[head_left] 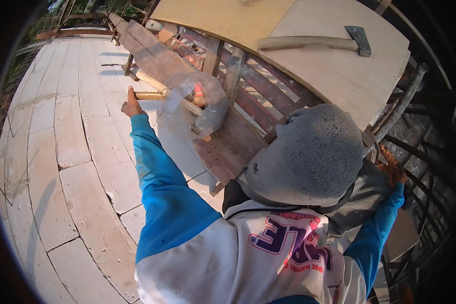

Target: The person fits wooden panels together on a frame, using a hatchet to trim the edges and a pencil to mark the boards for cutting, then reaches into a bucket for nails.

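Observation:
My left hand (132, 105), at the end of a blue sleeve, is closed on the end of a short wooden handle (149, 95). The handle's far end reaches into a clear plastic bag (213, 109), where a red-orange part shows through. A second, longer wooden handle (149, 81) slants into the same bag; the heads of both tools are hard to make out. Off to the right, beyond my raised grey-clad knee (314, 157), my right hand (394, 175) is closed beside a brown ribbed piece (387, 153). Shadow hides what its fingers hold.
A hatchet (358, 40) with a wooden handle lies on a pale plywood sheet (334, 76). The bag rests on a brown plank (233, 144) next to slatted timbers. Pale floor blocks (71, 142) spread out at left. A crooked pole (403, 101) and dark bars stand at right.

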Motion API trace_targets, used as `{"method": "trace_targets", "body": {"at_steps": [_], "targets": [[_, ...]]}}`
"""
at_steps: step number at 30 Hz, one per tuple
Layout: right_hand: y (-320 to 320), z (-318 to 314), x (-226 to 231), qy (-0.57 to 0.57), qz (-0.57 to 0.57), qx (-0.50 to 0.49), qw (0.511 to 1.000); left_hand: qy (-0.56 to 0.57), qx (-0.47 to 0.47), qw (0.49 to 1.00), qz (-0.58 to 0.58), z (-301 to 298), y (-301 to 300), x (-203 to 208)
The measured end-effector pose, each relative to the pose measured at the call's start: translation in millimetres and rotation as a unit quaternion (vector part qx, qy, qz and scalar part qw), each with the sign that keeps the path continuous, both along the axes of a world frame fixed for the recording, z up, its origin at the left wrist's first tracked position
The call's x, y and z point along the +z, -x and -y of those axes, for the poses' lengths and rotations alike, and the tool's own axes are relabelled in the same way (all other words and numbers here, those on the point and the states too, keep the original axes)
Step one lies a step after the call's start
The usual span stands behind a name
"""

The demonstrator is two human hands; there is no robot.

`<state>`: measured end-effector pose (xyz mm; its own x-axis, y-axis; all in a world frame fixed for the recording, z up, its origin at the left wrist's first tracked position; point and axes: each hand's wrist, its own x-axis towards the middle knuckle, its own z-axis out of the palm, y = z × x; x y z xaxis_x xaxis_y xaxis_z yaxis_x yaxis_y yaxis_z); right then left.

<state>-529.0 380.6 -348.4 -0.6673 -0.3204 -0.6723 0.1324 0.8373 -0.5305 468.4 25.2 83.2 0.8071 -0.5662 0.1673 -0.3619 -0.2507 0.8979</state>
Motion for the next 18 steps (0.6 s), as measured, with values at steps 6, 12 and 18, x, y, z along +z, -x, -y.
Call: {"method": "trace_targets", "body": {"at_steps": [6, 12, 18], "targets": [[-4.2, -24.6, 4.6, 0.129, -0.181, 0.225, 0.948, 0.122, -0.121, 0.949, -0.266, 44.3, -0.7, -6.9], [-59.1, 4.9, 68.5, 0.049, -0.209, 0.195, 0.957, 0.161, -0.225, 0.952, -0.129, 37.0, 58.7, 79.6], [-87.9, 36.7, 125.7, -0.066, -0.261, 0.162, 0.949, 0.252, -0.243, 0.927, 0.133, 14.2, 74.8, 176.5]]}}
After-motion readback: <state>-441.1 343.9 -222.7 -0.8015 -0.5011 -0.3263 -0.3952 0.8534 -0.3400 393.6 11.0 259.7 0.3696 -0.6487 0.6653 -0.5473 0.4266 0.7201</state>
